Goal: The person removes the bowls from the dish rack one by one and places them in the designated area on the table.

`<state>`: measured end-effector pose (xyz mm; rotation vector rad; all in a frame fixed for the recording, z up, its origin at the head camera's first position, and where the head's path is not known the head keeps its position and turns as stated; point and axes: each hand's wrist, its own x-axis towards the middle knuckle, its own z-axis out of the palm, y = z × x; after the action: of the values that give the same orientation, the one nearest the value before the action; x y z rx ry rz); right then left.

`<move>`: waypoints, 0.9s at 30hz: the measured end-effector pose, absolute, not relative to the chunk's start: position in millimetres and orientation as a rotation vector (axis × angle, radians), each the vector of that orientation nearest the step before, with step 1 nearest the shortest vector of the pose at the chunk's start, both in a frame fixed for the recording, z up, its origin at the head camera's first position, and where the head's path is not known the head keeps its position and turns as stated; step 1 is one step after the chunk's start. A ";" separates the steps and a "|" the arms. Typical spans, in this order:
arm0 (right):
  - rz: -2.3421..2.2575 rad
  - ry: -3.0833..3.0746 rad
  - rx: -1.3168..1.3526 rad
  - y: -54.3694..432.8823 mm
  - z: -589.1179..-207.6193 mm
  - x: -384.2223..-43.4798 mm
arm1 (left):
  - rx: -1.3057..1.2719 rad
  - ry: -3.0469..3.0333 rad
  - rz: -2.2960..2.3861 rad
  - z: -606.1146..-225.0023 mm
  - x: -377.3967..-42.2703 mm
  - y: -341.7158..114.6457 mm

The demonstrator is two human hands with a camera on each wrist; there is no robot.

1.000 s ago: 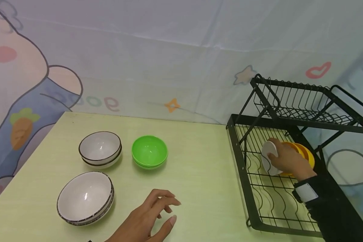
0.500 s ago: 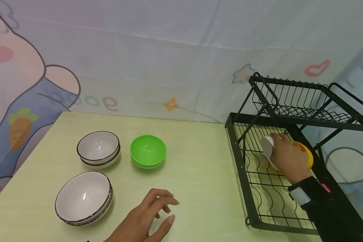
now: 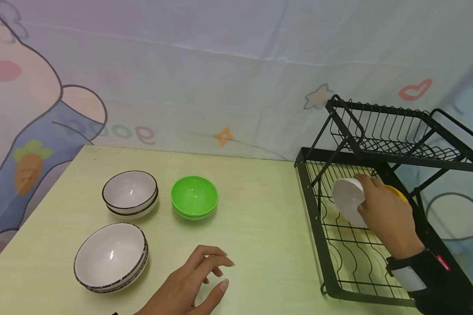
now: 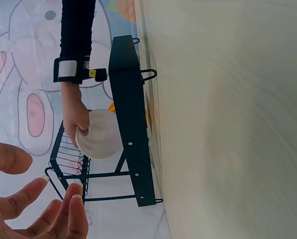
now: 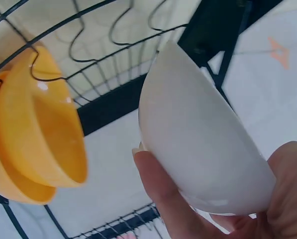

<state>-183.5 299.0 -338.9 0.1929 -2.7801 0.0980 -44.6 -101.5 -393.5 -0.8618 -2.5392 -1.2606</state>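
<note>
In the head view, my right hand [image 3: 390, 214] grips a white bowl [image 3: 347, 201] over the lower tier of the black dish rack [image 3: 327, 262]. The right wrist view shows the white bowl [image 5: 203, 134] tilted on its side, fingers and thumb around it. Apart from it, two yellow bowls [image 5: 44, 124] stand on edge between the rack's wires; in the head view my right hand mostly covers them. My left hand [image 3: 193, 280] hovers near the table's front with fingers loosely bent, holding nothing. It is nearest the stacked green bowls [image 3: 194, 197].
On the left of the table [image 3: 260, 245] stand stacked white bowls with dark rims [image 3: 130, 190] and larger white bowls with speckled rims [image 3: 111, 258]. The rack's upper tier [image 3: 406, 131] overhangs the back of its lower tier. A printed cloth [image 3: 205, 87] hangs behind.
The white bowl has come up off the rack and away from the yellow bowls in my right hand, tilting as it rises. My left hand has stayed in place.
</note>
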 end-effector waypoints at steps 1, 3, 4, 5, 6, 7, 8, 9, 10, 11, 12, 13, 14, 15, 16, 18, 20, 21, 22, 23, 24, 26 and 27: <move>0.114 -2.775 0.194 297.2 -337.7 -180.6 | -0.864 -2.537 -1.262 -393.7 -44.7 -101.6; 0.139 -2.758 0.203 293.3 -335.5 -175.8 | -0.867 -2.527 -1.260 -394.0 -45.0 -102.0; 0.149 -2.750 0.208 291.2 -334.5 -173.6 | -0.869 -2.521 -1.258 -394.2 -45.2 -102.2; 0.163 -2.746 0.209 289.1 -333.3 -171.5 | -0.870 -2.515 -1.258 -394.4 -45.3 -102.3; 0.179 -2.743 0.211 286.9 -331.9 -169.3 | -0.871 -2.509 -1.258 -394.6 -45.4 -102.4; 0.194 -2.744 0.208 284.4 -330.3 -167.4 | -0.874 -2.503 -1.252 -394.9 -45.6 -102.4; 0.207 -2.747 0.205 281.6 -328.5 -165.3 | -0.875 -2.499 -1.249 -395.1 -45.6 -102.3; 0.222 -2.754 0.201 278.5 -326.7 -163.0 | -0.877 -2.495 -1.250 -395.3 -45.7 -102.3; 0.238 -2.761 0.196 275.2 -324.8 -160.9 | -0.876 -2.492 -1.249 -395.3 -45.8 -102.2; 0.252 -2.768 0.194 271.7 -322.9 -158.7 | -0.875 -2.491 -1.254 -395.2 -45.7 -102.1; 0.262 -2.773 0.197 268.1 -321.2 -156.3 | -0.874 -2.490 -1.258 -395.0 -45.6 -102.0; 0.271 -2.786 0.196 264.1 -319.7 -153.9 | -0.870 -2.493 -1.261 -394.5 -45.5 -102.0; 0.278 -2.800 0.195 260.1 -318.2 -151.5 | -0.863 -2.501 -1.270 -393.9 -45.3 -101.9; 0.281 -2.811 0.195 256.2 -317.0 -149.1 | -0.854 -2.512 -1.281 -393.1 -45.0 -101.9; 0.285 -2.820 0.198 252.5 -316.1 -146.8 | -0.841 -2.527 -1.296 -392.3 -44.6 -101.8; 0.291 -2.845 0.200 244.9 -315.0 -141.7 | -0.812 -2.557 -1.326 -390.7 -44.0 -101.6; 0.310 -2.872 0.218 236.9 -315.1 -137.4 | -0.783 -2.581 -1.355 -389.9 -43.4 -101.4; 0.322 -2.877 0.237 232.9 -315.5 -135.4 | -0.772 -2.590 -1.369 -389.7 -43.3 -101.3; 0.335 -2.890 0.251 228.4 -316.0 -133.4 | -0.765 -2.595 -1.380 -389.7 -43.2 -101.1; 0.343 -2.895 0.268 224.2 -316.9 -131.3 | -0.760 -2.597 -1.389 -389.8 -43.2 -100.9; 0.347 -2.898 0.286 219.6 -317.7 -129.6 | -0.760 -2.598 -1.394 -389.9 -43.1 -100.6; 0.363 -2.895 0.313 210.8 -320.1 -126.2 | -0.758 -2.602 -1.406 -390.0 -43.0 -100.0; 0.370 -2.885 0.321 206.6 -321.4 -124.5 | -0.756 -2.604 -1.414 -390.0 -42.9 -99.7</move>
<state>-124.5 206.6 -321.4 0.3209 -2.8848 0.3699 -42.9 -99.7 -390.0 -0.7556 -2.6041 -1.4140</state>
